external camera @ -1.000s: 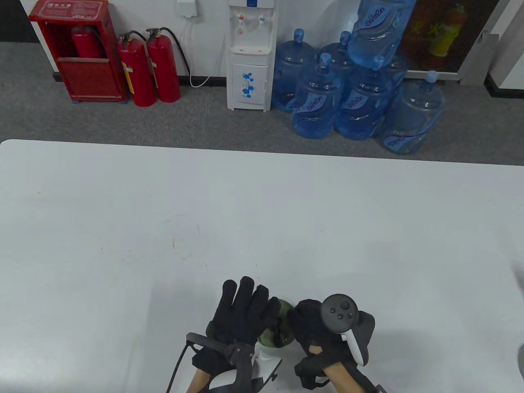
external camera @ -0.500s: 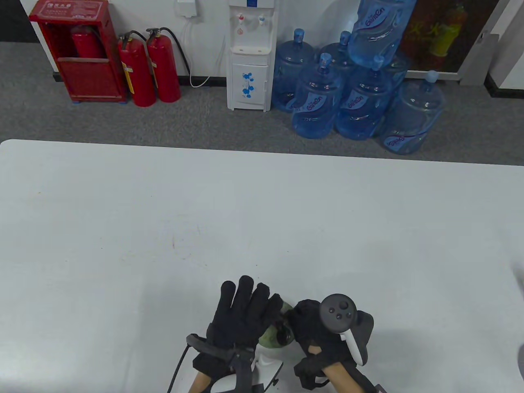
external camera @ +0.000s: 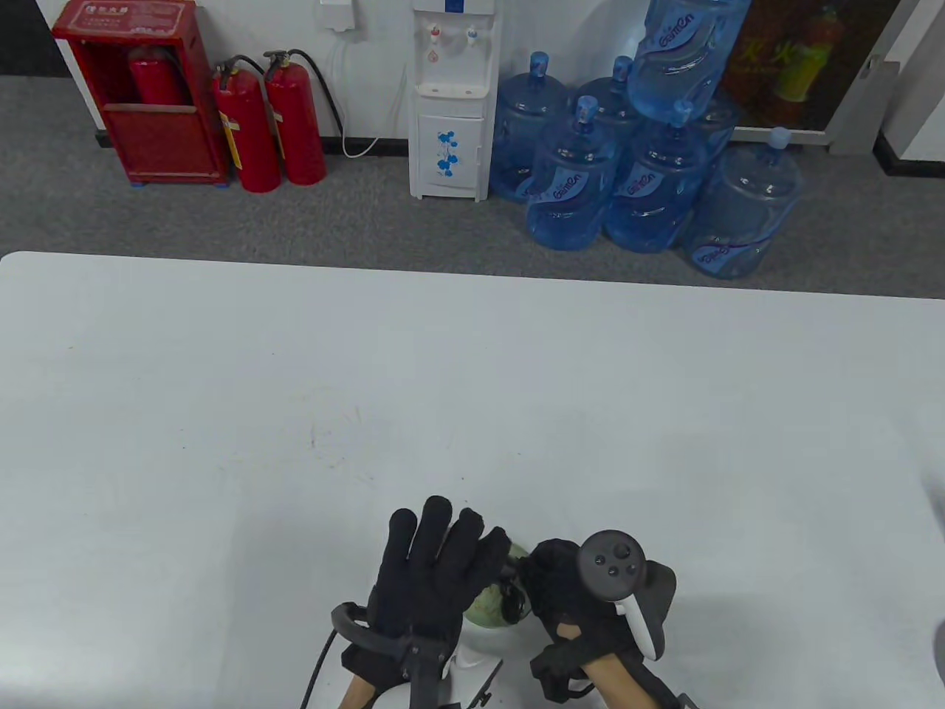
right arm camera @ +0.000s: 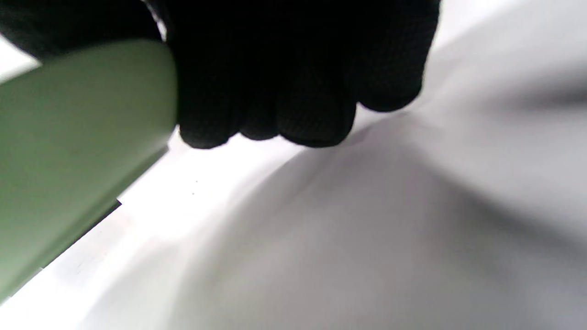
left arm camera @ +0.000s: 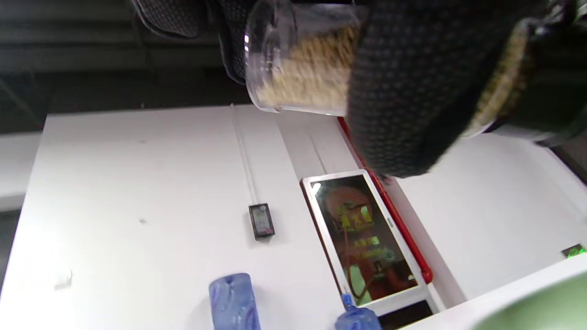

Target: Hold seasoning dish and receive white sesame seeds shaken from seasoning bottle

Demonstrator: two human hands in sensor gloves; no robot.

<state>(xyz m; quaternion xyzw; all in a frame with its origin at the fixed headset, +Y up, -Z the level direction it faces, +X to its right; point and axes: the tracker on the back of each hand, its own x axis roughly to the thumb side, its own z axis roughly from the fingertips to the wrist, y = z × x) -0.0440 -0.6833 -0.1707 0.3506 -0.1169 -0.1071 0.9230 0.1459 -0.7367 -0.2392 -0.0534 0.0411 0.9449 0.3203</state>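
Observation:
A pale green seasoning dish sits near the table's front edge, between my hands. My right hand grips its right rim. In the right wrist view my curled fingers close beside the dish. My left hand hovers over the dish's left side with its fingers pointing away from me. In the left wrist view it holds a clear seasoning bottle part-filled with pale sesame seeds, tipped on its side. The hand hides most of the bottle in the table view.
The white table stretches far and to both sides of my hands. A blurred grey object shows at the right edge. Water jugs, a dispenser and fire extinguishers stand on the floor beyond the table.
My left hand has shifted slightly left and toward me above the dish. My right hand and the dish have stayed in place.

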